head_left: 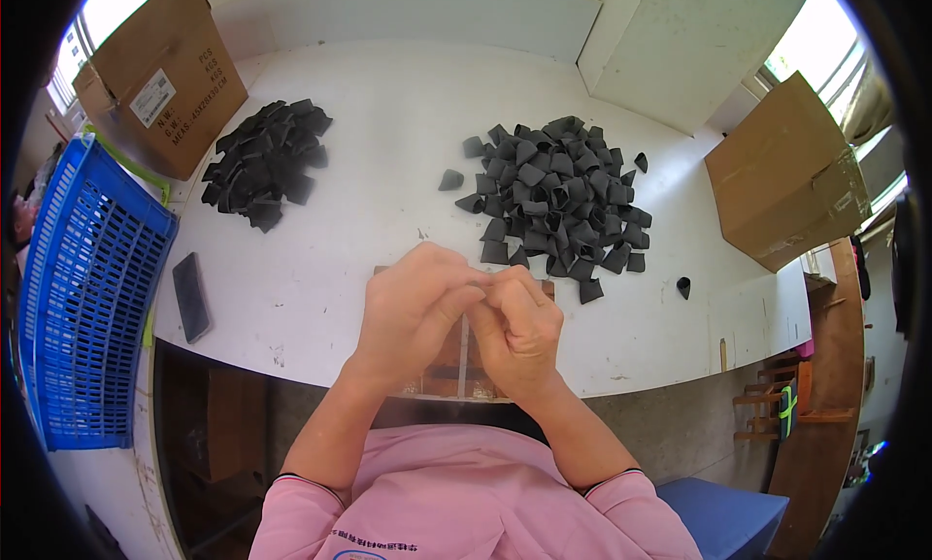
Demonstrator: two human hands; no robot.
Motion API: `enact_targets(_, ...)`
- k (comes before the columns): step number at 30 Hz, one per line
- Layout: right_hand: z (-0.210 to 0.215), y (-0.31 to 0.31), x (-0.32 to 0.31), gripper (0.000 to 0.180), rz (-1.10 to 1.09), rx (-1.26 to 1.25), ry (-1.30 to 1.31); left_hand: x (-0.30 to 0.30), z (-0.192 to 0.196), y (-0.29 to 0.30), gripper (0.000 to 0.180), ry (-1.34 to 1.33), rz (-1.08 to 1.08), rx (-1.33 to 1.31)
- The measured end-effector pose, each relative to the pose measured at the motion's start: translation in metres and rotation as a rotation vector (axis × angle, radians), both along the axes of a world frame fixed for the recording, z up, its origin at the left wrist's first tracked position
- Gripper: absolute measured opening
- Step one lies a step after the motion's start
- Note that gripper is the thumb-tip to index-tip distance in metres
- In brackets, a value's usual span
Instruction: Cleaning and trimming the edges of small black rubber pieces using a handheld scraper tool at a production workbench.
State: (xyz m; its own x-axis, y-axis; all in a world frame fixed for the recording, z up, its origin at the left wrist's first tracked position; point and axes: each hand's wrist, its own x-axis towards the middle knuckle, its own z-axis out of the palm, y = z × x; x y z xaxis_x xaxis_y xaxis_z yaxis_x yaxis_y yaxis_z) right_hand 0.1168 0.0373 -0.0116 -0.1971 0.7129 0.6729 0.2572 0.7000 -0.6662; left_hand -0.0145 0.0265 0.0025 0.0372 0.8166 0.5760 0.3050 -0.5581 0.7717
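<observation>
Contact: left hand (416,306), right hand (521,329) curled, cannot tell hold | table (301,279) open leftward, edge bodyward | curved matte-black pieces (530,175) ahead-right

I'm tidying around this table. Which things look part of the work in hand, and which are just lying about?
Likely in use:
left hand and right hand, touching; anything held is hidden
flat dark pieces
curled dark pieces

Probably not in use:
phone
blue basket
left box
right box
</observation>
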Motion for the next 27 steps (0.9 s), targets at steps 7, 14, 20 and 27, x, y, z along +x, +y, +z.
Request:
enact_targets(7, 0.029, -0.005, 0.003, 0.017, 0.128, -0.236, -0.048, 0.007, -0.015, -0.017, 0.012, -0.681, -0.037, -0.202)
enact_targets(14, 0.026, 0.002, 0.007, 0.013, 0.102, -0.101, -0.142, 0.01, -0.03, -0.016, 0.016, -1.286, -0.327, -0.349)
enact_targets(20, -0.002, -0.005, 0.002, 0.013, -0.047, 0.064, -0.076, 0.003, -0.03, -0.02, 0.017, -0.904, -0.176, -0.367)
enact_targets(27, 0.026, -0.007, 0.007, 0.014, 0.042, -0.196, -0.119, -0.006, -0.017, -0.006, 0.013, -0.364, -0.069, -0.169)
